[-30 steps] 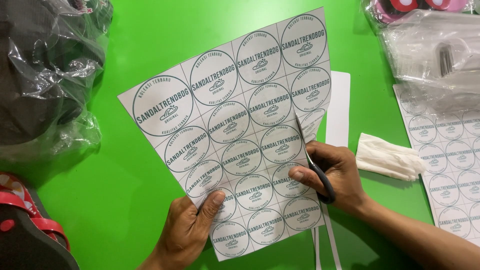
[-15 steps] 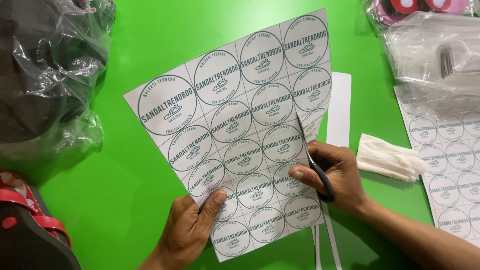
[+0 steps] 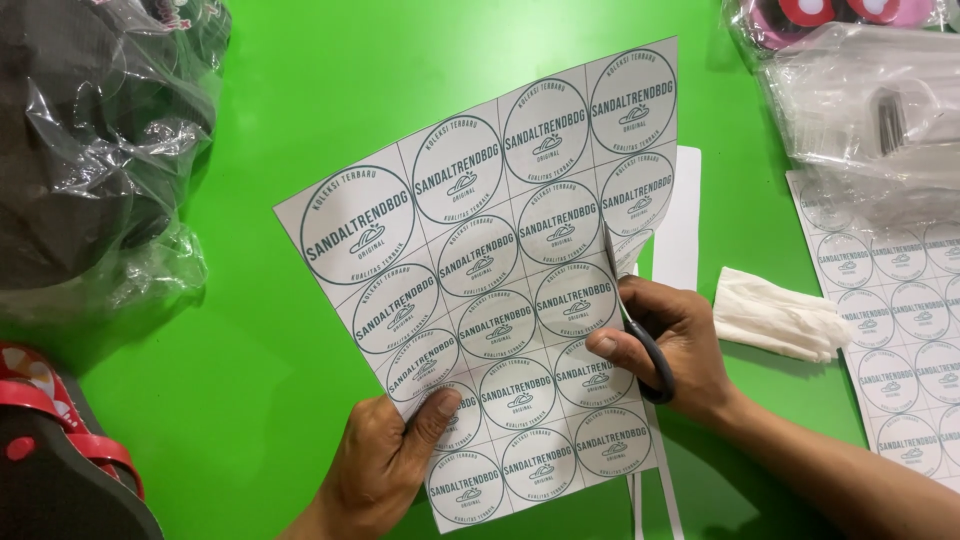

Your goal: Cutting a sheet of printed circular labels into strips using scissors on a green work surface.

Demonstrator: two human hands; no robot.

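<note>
— Why is the sticker sheet (image 3: 500,290) held up off the green table (image 3: 300,120) like that?

— So the blades can pass above and below it, I'd say. The left hand (image 3: 385,470) pinches its bottom edge, thumb pressed on top, keeping the paper taut and tilted.

— And the right hand (image 3: 665,335)?

— Closed around the scissors (image 3: 635,320), fingers through the black handles, the blade running up along the sheet's right edge beside the outer column of round labels. I can't tell how wide the blades stand.

— Much room to work?

— Plenty of bare green to the left. The right is tighter: a folded white cloth (image 3: 775,320) lies just beside that hand, another label sheet (image 3: 890,310) beyond it, and cut paper strips (image 3: 655,505) hang near the wrist.
</note>
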